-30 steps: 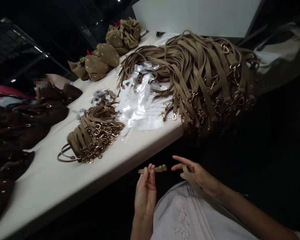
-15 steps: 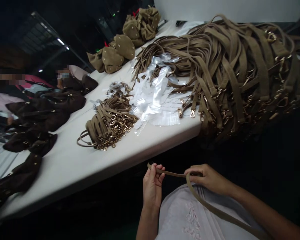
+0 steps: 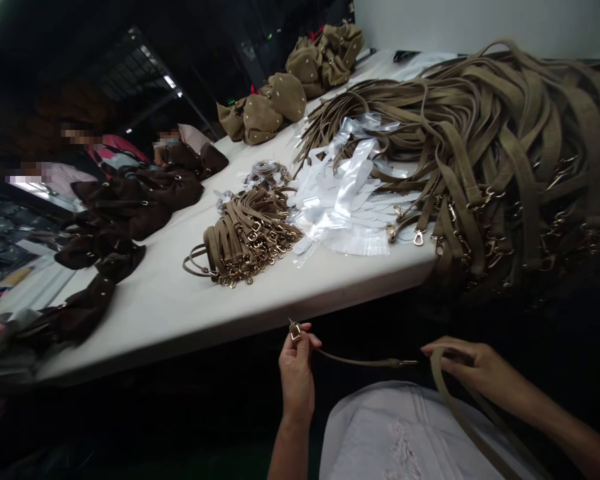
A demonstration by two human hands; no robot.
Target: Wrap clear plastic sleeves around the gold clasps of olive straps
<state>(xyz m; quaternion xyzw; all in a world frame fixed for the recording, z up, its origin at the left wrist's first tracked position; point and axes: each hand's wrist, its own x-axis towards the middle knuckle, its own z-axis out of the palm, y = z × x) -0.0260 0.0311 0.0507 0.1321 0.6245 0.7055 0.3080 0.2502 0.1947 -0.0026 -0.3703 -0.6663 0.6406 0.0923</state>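
My left hand (image 3: 298, 363) pinches the end of a thin olive-brown strap (image 3: 353, 359) by its gold clasp (image 3: 295, 331), just off the table's front edge. That strap runs right, slack, to a small metal hook near the fingertips of my right hand (image 3: 467, 365). My right hand is closed on a wider strap (image 3: 443, 387) of the same colour, which loops over the fingers and trails down across my lap. Whether both straps are joined, I cannot tell. Its palm side is partly hidden by the loop.
On the white table (image 3: 175, 333) lie a bundle of short straps with gold hooks (image 3: 250, 240), clear plastic and white pieces (image 3: 350, 207), and a large heap of long straps (image 3: 480, 147) overhanging the edge. Olive bags (image 3: 275, 107) and dark bags (image 3: 145, 207) stand farther off, near other people.
My hands have drawn apart, the right one moving rightward. The gold clasp now shows at my left fingertips, and a longer stretch of strap with a hook hangs between the hands.
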